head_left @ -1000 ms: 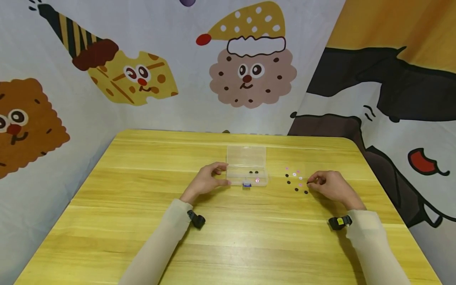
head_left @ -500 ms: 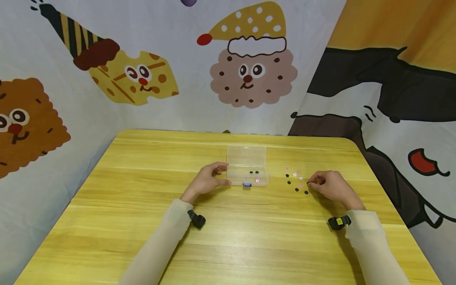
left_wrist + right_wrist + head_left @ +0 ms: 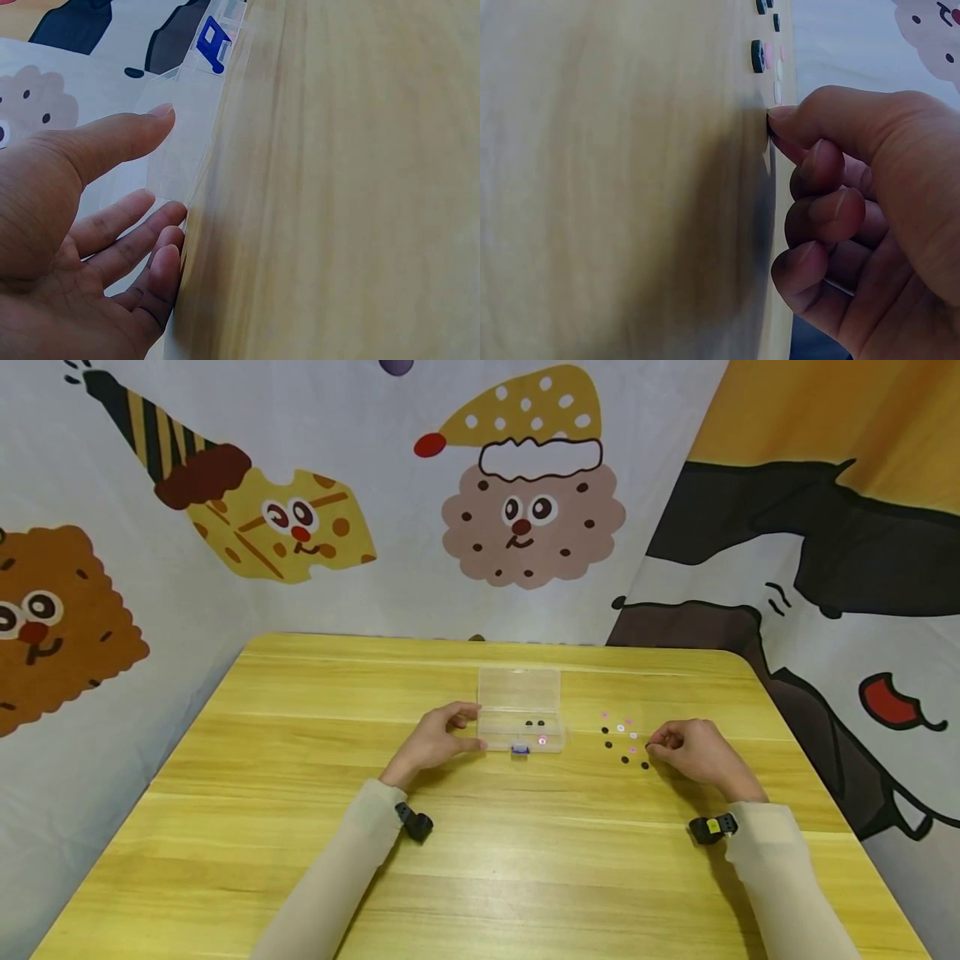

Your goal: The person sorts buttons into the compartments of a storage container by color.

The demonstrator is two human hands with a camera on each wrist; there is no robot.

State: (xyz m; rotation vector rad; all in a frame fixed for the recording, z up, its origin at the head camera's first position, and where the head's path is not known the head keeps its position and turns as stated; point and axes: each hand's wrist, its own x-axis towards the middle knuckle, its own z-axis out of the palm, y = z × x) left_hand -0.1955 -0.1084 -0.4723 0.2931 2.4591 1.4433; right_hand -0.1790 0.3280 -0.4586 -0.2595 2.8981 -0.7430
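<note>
A clear plastic box (image 3: 517, 718) with a blue latch (image 3: 520, 750) stands with its lid raised; two black buttons (image 3: 535, 723) and a pink one lie inside. At its left end, my left hand (image 3: 431, 735) touches the box with thumb and fingers spread; the left wrist view shows the fingers (image 3: 166, 255) loosely bent. To the box's right, several small black, white and pink buttons (image 3: 621, 727) are scattered. Beside them my right hand (image 3: 697, 747) pinches a black button (image 3: 770, 124) between thumb and index finger, close to the tabletop. Those fingers mostly cover it.
Both hands work over a wood-grain table (image 3: 480, 860). Behind it hangs a cloth printed with cartoon figures (image 3: 532, 527), reaching down to the table's back edge. Black wrist cameras (image 3: 415, 822) sit on both sleeves.
</note>
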